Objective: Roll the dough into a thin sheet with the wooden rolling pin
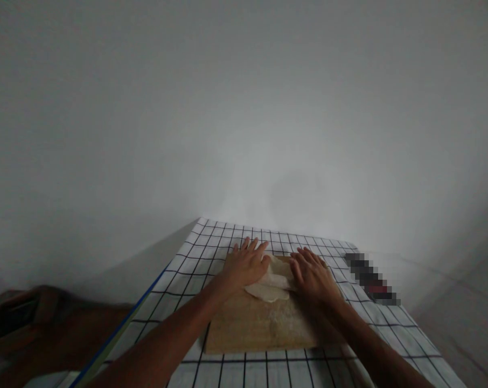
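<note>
A pale, flat piece of dough (pixel 270 285) lies on a wooden board (pixel 256 323) that rests on a table covered with a white cloth with a black grid (pixel 195 258). My left hand (pixel 246 265) lies flat, fingers spread, on the left part of the dough. My right hand (pixel 313 275) presses flat on its right part. Both palms face down and cover much of the dough; neither hand grips anything.
A plain white wall fills the upper view. A blurred-out dark object (pixel 371 279) lies on the cloth at the right, close to my right hand. A dim brown shape (pixel 37 323) sits low at the left, beside the table's blue edge (pixel 118 328).
</note>
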Action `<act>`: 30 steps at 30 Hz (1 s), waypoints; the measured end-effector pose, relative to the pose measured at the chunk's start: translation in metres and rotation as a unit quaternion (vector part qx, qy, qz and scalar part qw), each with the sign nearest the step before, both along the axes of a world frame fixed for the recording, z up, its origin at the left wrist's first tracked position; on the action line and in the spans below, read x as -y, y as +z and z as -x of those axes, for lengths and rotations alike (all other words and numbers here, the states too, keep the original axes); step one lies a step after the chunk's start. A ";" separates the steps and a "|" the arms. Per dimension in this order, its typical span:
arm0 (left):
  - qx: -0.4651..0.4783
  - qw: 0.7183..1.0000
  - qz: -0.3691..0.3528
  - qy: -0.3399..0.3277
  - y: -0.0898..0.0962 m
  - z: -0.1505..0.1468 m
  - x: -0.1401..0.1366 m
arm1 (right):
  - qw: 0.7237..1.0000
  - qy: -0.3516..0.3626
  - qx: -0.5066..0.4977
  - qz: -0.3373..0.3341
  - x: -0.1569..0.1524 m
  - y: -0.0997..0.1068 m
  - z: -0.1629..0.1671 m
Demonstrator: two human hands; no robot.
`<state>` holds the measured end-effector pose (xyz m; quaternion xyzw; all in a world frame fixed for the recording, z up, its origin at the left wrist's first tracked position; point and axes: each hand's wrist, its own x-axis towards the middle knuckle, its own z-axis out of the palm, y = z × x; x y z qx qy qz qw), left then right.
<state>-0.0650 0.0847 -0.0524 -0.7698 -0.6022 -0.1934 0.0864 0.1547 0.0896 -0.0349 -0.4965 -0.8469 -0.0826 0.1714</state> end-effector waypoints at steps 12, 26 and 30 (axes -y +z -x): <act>0.015 0.999 -0.033 0.024 -0.004 -0.001 -0.026 | 0.994 0.049 0.016 0.096 -0.051 -0.017 -0.005; 0.011 0.997 -0.080 -0.008 -0.008 -0.002 0.012 | 0.999 0.021 0.025 0.010 0.000 -0.033 -0.013; 0.005 0.995 -0.095 -0.020 -0.010 -0.002 0.035 | 1.000 -0.004 0.009 0.002 0.026 -0.037 -0.012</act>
